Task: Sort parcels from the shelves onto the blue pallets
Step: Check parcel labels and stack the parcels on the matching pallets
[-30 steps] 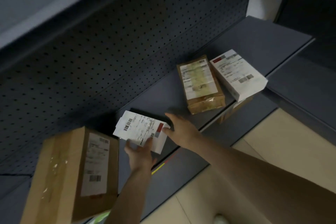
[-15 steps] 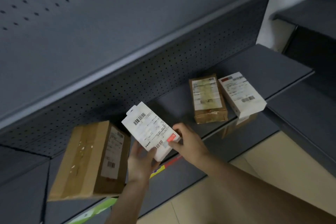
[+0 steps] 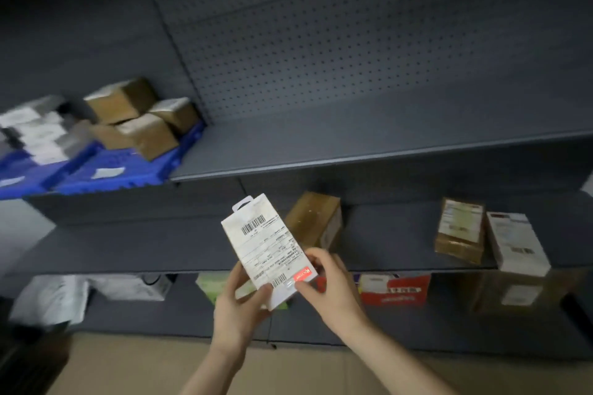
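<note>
Bearing brown boxes (image 3: pixel 138 128), blue pallets (image 3: pixel 109 184) sit left of the hand-held parcel (image 3: pixel 266 244).

Beige floor (image 3: pixel 128 369) at bottom; perforated grey back panel (image 3: pixel 321 58) above, dim.

We cannot read the fine print on the white parcel (image 3: pixel 268 247); our left hand (image 3: pixel 237 308) and right hand (image 3: pixel 330 289) cover its lower end. The blue pallets (image 3: pixel 122 170) are blurred and cut by the left edge. The brown box (image 3: pixel 316 218) sits partly hidden behind the parcel.
</note>
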